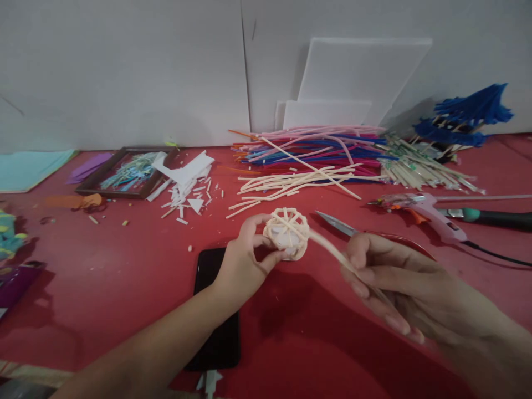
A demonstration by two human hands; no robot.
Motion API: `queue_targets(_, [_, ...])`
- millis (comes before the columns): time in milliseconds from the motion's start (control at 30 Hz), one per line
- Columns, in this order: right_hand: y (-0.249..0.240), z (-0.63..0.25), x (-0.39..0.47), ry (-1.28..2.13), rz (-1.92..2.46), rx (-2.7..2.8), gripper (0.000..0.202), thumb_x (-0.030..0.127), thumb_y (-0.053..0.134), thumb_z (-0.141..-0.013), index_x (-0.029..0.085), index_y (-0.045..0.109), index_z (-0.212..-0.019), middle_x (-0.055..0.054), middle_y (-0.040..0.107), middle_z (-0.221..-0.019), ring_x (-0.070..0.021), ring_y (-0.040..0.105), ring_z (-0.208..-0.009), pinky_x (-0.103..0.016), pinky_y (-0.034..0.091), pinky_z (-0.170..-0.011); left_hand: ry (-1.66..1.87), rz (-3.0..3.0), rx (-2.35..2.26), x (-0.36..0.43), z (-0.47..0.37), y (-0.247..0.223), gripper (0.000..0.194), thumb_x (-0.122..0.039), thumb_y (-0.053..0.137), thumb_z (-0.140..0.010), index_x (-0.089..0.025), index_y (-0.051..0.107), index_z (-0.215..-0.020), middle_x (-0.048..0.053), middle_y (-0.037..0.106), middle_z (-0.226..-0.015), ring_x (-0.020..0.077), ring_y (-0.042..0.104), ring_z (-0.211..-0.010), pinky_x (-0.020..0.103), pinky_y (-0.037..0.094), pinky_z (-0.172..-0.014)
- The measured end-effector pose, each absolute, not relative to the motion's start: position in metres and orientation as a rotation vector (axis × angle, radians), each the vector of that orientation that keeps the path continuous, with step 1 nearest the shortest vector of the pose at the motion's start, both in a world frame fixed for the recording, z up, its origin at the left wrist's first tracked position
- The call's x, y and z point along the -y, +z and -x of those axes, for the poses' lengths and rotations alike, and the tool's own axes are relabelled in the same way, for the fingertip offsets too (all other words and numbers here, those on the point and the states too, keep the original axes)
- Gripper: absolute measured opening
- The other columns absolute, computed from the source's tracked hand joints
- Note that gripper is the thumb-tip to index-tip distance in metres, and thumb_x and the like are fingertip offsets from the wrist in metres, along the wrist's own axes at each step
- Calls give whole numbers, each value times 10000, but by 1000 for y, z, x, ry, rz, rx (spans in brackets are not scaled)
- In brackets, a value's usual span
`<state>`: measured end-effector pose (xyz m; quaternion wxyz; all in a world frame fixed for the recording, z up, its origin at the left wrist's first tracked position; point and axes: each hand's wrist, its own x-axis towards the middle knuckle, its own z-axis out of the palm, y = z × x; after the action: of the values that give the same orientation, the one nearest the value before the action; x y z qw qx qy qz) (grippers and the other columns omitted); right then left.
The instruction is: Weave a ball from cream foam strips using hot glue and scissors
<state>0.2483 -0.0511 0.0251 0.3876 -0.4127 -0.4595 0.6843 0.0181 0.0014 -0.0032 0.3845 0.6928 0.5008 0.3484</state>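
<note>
Here, in the head view, my left hand (245,260) pinches the cream ball (287,234) between thumb and fingers, above the red table (137,288). My right hand (390,282), fingers closed together on the cream strip (330,249), holds it where it runs out from the ball's right side.

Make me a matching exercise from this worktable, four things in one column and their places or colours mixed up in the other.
1. Glue gun
2. Phone
3. Woven ball
4. Large white sheet

A. Held by the left hand
B. Leaning on the wall
C. Pink
D. Black, partly hidden by the left forearm

Pairs: 1-C, 2-D, 3-A, 4-B
</note>
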Motion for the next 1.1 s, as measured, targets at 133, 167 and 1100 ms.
queue_targets(133, [12,-240,49,1434,1160,1193,206,432,650,-870,229,618,-856,-16,688,-715,-126,635,-495,-225,497,-402,872,-1767,-1302,-1,-18,-2,569,-134,774,-762,-227,497,-1250,-74,734,-728,173,775,-770,262,583,-723])
queue_targets(167, [7,-240,46,1257,1244,1286,192,415,640,-876,223,650,-882,-33,710,-734,-149,675,-565,-250,541,-470,874,-1773,-1306,-1,-18,-2,556,-140,768,-763,-225,503,-1245,-70,733,-734,174,774,-775,262,581,-719])
queue_targets(1100, [15,-376,8,209,2323,1265,238,339,679,-747,267,564,-552,-59,589,-498,-216,532,-439,-371,421,-495,962,-1632,-1238,-5,-19,-10,899,-332,776,-689,-147,381,-1475,201,576,-1409,381,572,-1312,546,528,-1049])
